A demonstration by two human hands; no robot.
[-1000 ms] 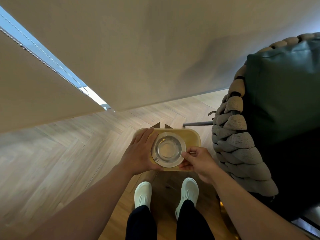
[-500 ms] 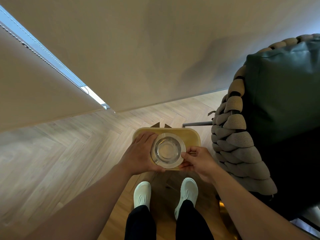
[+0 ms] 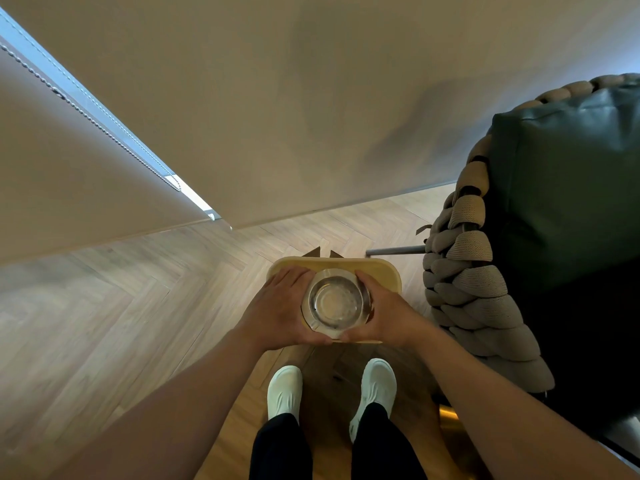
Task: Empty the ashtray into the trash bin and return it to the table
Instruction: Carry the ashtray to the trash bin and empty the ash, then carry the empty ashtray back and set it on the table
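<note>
A round clear glass ashtray sits between both hands, above a small tan table with rounded corners. My left hand cups its left side, fingers curling along the far and near rim. My right hand wraps its right side, thumb and fingers on the rim. The bowl of the ashtray looks bare. I cannot tell whether the ashtray rests on the table or is held just above it. No trash bin is in view.
A chair with a dark green cushion and thick woven beige rope sides stands close on the right, a grey leg jutting toward the table. Wood herringbone floor spreads left. A beige wall rises behind. My white shoes stand below the table.
My right hand moved from pinching the near right rim to wrapping the whole right side of the ashtray. My left hand stayed on the left side.
</note>
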